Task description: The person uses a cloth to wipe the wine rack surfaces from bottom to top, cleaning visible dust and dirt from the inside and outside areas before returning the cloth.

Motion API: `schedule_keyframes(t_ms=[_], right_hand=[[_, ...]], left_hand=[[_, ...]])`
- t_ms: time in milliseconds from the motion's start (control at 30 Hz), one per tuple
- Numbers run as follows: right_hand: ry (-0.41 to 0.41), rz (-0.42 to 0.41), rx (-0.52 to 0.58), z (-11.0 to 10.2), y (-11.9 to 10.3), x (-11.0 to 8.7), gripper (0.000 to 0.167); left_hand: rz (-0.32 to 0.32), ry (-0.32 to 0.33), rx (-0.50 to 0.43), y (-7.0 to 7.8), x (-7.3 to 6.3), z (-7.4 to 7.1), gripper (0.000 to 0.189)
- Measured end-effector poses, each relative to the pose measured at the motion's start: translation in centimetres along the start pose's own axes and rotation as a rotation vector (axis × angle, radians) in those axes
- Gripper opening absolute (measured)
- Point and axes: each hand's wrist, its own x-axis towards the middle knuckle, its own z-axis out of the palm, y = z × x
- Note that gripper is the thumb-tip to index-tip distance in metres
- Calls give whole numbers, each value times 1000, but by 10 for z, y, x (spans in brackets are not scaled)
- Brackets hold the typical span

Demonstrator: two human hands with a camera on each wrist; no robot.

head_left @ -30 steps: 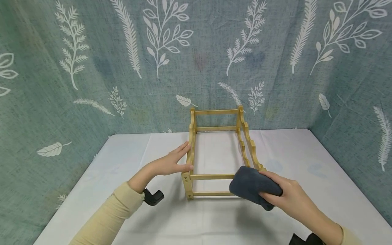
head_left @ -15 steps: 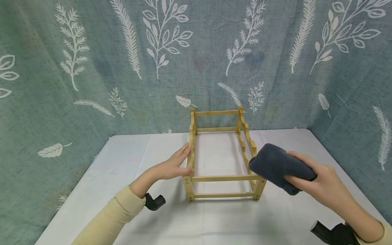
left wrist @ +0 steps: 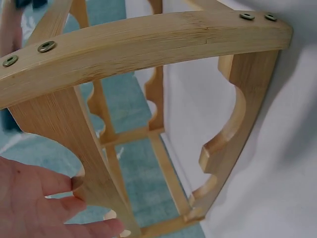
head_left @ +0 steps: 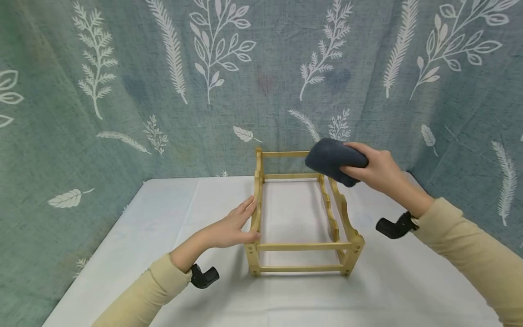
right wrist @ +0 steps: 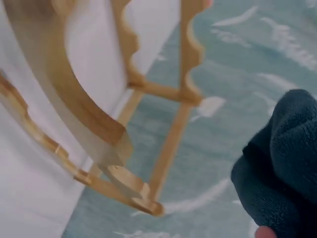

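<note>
A folded dark blue cloth (head_left: 333, 159) is held in the air at the far right end of a wooden rack (head_left: 304, 246), apart from it in the right wrist view. The right hand (head_left: 380, 170) clamps the cloth between thumb and fingers. The left hand (head_left: 229, 229) rests on the rack's left side, fingers extended, thumb apart. The rack stands on a white-covered table (head_left: 302, 302); a green-blue leaf-patterned curtain (head_left: 265, 100) hangs behind.
</note>
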Motion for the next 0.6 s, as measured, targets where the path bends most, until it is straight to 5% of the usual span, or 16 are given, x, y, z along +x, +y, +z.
schedule_keyframes(t_ms=[333, 600], right_hand=[[-361, -49, -184, 69, -9, 93, 58], [-430, 33, -278, 142, -5, 122, 54]], left_hand=[[-13, -4, 36, 9, -10, 5, 87], [4, 95, 69, 1, 2, 2, 84]])
